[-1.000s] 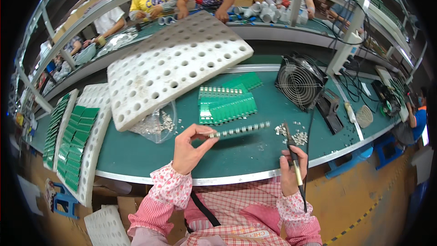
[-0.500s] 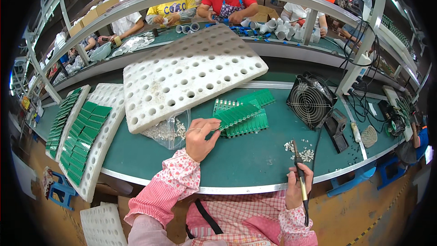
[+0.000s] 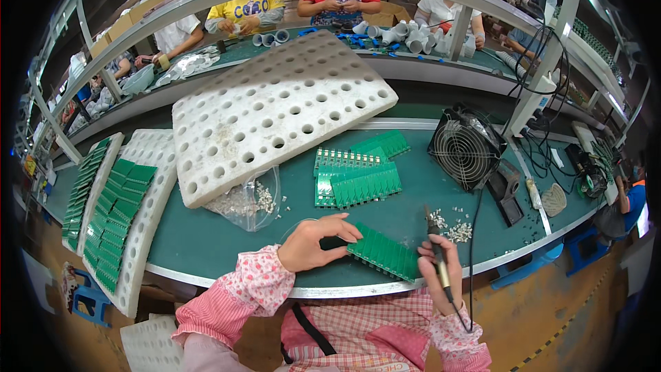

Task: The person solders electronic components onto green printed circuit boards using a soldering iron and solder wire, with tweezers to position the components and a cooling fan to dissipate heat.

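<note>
My left hand (image 3: 318, 242) pinches the left end of a green circuit board panel (image 3: 383, 253), tilted near the table's front edge. In my right hand (image 3: 442, 277) is a soldering iron (image 3: 433, 227), gripped like a pen with its tip pointing up and away from me. The panel's right end comes close to my right fingers; whether they touch it I cannot tell. Beyond the panel lies a loose stack of green circuit board panels (image 3: 365, 184). Small whitish components (image 3: 458, 231) are scattered just past the iron's tip.
A big white foam sheet with holes (image 3: 275, 114) slants across the back, over a clear bag of small parts (image 3: 256, 208). Foam boards at left carry green panels (image 3: 124, 217). A fan (image 3: 467, 149) and a black holder (image 3: 506, 194) stand right. Co-workers sit beyond the rail.
My left hand has drawn one panel off the stack, toward me and to the right, turning it. My right hand has moved slightly left with the soldering iron.
</note>
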Available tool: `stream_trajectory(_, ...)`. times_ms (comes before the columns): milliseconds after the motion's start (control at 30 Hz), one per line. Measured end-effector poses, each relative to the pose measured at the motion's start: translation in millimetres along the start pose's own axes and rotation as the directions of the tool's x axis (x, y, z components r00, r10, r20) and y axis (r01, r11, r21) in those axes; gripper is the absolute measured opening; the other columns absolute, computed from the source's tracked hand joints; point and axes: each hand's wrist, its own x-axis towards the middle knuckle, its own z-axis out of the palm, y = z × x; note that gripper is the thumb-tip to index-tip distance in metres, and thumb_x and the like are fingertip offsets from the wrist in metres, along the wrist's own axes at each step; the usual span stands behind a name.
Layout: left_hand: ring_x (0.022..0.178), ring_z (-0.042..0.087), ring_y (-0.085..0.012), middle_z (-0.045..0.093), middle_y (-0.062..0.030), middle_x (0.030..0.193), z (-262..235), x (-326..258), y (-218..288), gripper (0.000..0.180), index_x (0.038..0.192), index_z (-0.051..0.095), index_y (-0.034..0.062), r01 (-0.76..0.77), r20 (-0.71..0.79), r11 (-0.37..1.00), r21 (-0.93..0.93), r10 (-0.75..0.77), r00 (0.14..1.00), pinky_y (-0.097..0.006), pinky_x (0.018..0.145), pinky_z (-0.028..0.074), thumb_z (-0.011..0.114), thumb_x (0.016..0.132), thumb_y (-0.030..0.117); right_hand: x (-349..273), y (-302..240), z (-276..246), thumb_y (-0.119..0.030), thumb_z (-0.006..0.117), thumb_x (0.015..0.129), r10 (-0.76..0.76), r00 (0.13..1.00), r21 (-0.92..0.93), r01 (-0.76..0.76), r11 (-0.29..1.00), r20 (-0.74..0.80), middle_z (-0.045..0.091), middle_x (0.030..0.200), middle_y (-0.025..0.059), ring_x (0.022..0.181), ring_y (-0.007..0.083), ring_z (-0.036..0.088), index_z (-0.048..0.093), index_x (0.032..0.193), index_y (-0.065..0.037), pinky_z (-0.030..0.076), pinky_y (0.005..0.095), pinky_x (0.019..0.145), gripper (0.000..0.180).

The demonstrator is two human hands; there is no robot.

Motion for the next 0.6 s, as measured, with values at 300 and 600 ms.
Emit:
stream_trajectory(300,0.090,0.069,-0.0234,0.072,-0.0123,0.098,-46,3,-1,0.008,0.094,0.069,0.0016,0.250,-0.091,0.941,0.227,-0.235,0.968,-0.033,0.082,0.053,0.062,0.090,0.003,-8,0,19,-0.002,0.075,0.081,-0.233,0.970,-0.363,0.240,0.900,0.065,0.062,0.101,0.0133,0.086,0.0212,0.067,0.058,0.118,-0.003,0.052,0.0297,0.074,0.041)
stream_trajectory(600,0.085,0.061,-0.0294,0.063,-0.0111,0.090,-126,47,-38,0.032,0.089,0.060,0.0044,0.339,-0.288,0.290,0.895,-0.205,0.935,-0.041,0.082,0.043,0.077,0.078,0.029,-10,9,24,0.002,0.071,0.082,-0.244,0.965,-0.228,0.218,0.949,-0.092,0.062,0.099,0.0139,0.082,0.0190,0.067,0.059,0.114,-0.002,0.053,0.0293,0.072,0.034)
